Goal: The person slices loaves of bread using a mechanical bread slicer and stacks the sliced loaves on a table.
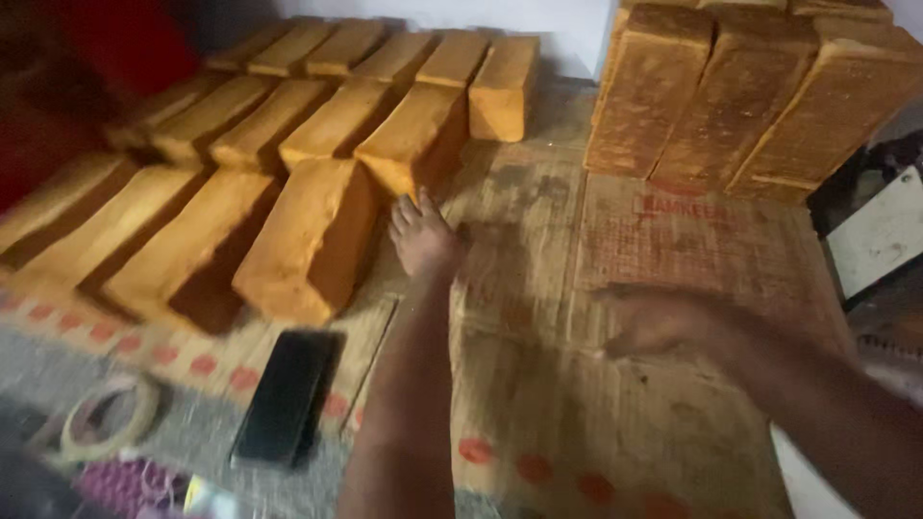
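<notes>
Fingers (406,213) of the left hand (421,238) lie straight and close together, holding nothing, tips just beside the nearest loaf-shaped orange-brown block (306,240) at ten o'clock. Right hand (659,322), at four o'clock, is blurred over flattened cardboard (538,384) on the floor; whether its fingers are apart or together cannot be told. More blocks lie in rows at eleven o'clock and stand stacked at one o'clock. A black phone (286,396) rests at seven o'clock, beside a tape roll (111,415).
</notes>
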